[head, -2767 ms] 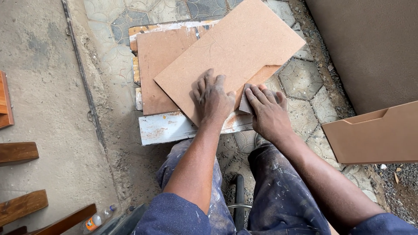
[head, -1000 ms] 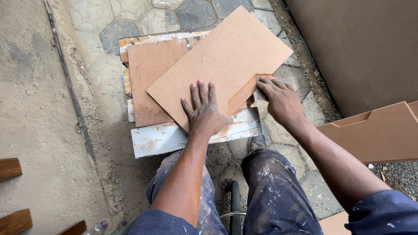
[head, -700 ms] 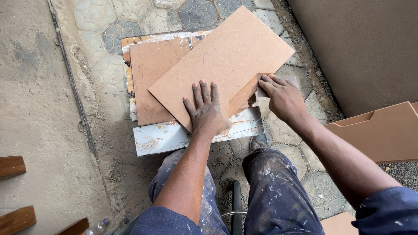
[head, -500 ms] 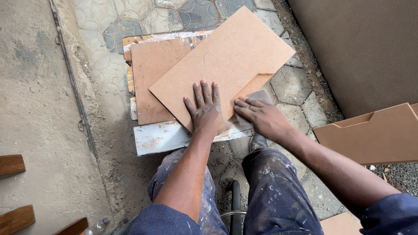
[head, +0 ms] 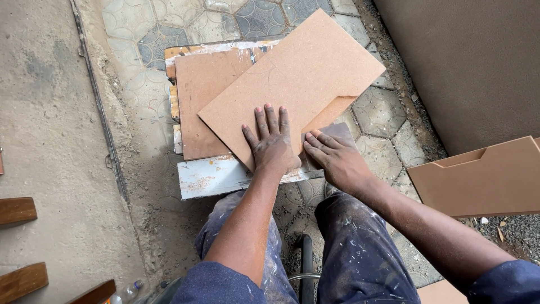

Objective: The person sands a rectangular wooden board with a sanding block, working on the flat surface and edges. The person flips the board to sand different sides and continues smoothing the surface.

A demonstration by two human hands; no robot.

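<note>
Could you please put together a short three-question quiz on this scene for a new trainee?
1. True or false: the left hand lies flat, fingers spread, on the top board.
2. What does the right hand press on: A) the drawer-like panel at the right, B) a grey sheet at the top board's near edge, C) the wooden blocks at the left?
3. Fill in: the top board lies askew over a second brown ____.

Key: 1 true. 2 B. 3 board.
</note>
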